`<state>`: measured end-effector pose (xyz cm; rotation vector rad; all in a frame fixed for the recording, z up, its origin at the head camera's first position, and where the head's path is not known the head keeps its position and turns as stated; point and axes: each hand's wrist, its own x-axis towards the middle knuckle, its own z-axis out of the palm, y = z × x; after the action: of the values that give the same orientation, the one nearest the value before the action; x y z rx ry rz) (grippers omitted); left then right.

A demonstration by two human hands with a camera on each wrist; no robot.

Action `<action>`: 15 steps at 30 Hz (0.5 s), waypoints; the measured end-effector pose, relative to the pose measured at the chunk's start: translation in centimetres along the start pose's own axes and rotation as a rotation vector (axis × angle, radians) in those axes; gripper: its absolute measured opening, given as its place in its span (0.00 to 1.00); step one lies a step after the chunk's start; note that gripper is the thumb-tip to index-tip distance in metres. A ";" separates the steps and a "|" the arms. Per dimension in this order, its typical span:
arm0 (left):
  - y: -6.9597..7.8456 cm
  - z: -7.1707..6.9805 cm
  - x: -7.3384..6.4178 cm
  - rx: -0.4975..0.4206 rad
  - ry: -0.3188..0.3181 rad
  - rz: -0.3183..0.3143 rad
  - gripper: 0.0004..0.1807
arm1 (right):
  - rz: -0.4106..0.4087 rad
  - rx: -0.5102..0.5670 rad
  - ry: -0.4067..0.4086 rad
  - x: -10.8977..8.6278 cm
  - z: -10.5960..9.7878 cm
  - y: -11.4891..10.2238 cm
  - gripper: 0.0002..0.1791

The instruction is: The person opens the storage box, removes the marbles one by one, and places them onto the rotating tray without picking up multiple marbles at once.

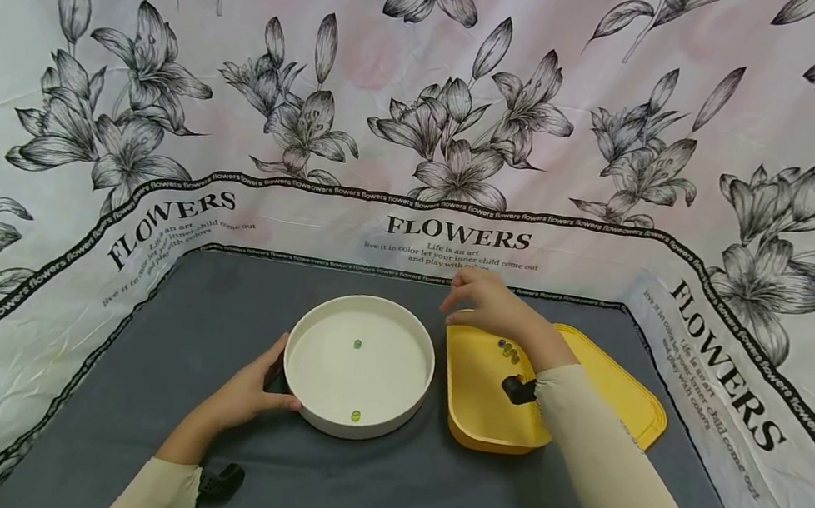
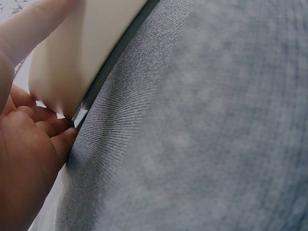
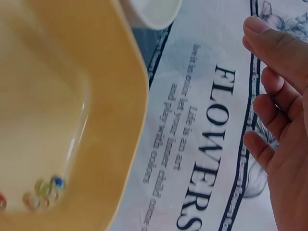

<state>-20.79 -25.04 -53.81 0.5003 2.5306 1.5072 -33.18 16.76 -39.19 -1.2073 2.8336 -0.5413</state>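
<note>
A white round dish (image 1: 322, 374) with a low wall stands on a grey cloth (image 1: 365, 492), and two small glassy beads lie inside it: a dull green bead (image 1: 358, 344) toward its far side and a yellow-green bead (image 1: 355, 416) close to its near wall. The left hand (image 1: 248, 395) grips the dish at its left side, the thumb against the near-left part of the wall and the other fingers curled along the outside; the left wrist view shows those fingertips touching low on the wall.

Just to the right of the dish stands a rectangular yellow tub (image 1: 485, 401). In it a cluster of beads (image 1: 509, 351) lies to the right of the dish; the right wrist view shows a blue bead (image 3: 58, 182) among yellowish ones, with a reddish bead at the picture's edge. A flat yellow lid (image 1: 619, 387) lies farther right of the dish, past the tub.

The right hand (image 1: 492, 306) is raised to the far right of the dish, above the tub's far edge. Its fingers are loosely bent, with the thumb close to the index fingertip; I cannot tell whether they pinch anything.
</note>
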 end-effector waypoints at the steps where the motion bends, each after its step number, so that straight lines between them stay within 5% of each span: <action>1: 0.0 0.0 0.0 -0.003 -0.001 0.001 0.71 | 0.002 -0.008 0.003 -0.4 -0.2 0.2 0.08; 15: 0.1 0.1 -0.1 -0.032 -0.004 0.008 0.71 | 0.085 -0.036 0.003 -5.1 -1.4 2.2 0.11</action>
<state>-20.69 -24.97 -53.75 0.5094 2.5005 1.5453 -31.34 22.20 -39.18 -1.0862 2.8929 -0.4912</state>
